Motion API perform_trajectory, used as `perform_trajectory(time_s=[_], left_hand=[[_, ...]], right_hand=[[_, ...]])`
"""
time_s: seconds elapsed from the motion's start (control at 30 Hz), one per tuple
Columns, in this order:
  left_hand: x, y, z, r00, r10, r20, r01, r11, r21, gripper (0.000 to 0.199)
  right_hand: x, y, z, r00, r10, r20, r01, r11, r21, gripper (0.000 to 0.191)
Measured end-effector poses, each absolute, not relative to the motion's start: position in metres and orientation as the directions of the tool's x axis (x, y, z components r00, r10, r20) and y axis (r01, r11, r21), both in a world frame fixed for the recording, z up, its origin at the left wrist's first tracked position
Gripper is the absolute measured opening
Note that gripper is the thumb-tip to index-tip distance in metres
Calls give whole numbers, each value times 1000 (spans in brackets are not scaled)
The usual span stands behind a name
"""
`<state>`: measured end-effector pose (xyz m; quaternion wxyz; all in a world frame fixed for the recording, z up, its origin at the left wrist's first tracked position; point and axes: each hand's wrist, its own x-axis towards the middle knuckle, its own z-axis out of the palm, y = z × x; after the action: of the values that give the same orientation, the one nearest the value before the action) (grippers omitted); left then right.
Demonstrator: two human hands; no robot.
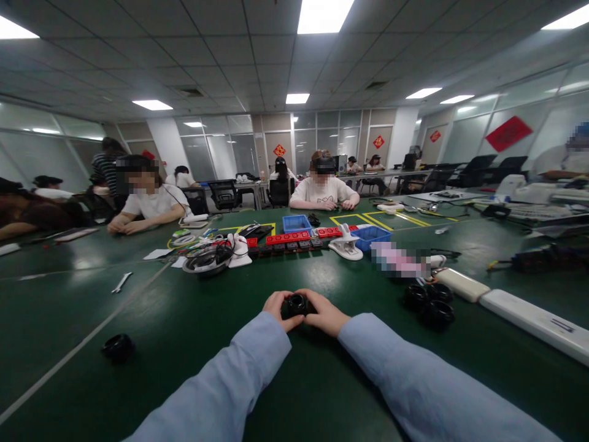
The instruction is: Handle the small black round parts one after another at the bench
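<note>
Both my hands meet around a small round black part with a hole in its top, at the middle of the green table. My left hand curls about its left side, thumb toward me. From the right, my right hand wraps it the same way, the two thumbs nearly touching in front. The part's underside is hidden, so I cannot tell whether it rests on the table. A similar black part lies alone at the left. Several more black parts stand grouped at the right.
Beyond my hands are a row of red and black blocks, blue trays, a coil of cables and a white clamp-like stand. A wrench lies left. Long white power-bank-like bars extend right. People sit across the table.
</note>
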<state>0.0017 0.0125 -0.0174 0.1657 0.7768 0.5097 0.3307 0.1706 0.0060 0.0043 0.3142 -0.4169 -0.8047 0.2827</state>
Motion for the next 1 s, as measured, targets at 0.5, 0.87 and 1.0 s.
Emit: perform_trajectory(time_s=[0.5,0.87,1.0], left_hand=[[2,15,-8,354,923,153,872,-385,303,39],[3,12,-5,324,930,172,871,-365,330,39],[1,13,-9,323,928,185,857,-370,358,38]], right_hand=[[157,3,2,-331,834,441,595,547,-588,34],[161,-5,11,-312,806,502,502,589,-633,42],[164,-4,10,-194,832,521,452,547,-705,44]])
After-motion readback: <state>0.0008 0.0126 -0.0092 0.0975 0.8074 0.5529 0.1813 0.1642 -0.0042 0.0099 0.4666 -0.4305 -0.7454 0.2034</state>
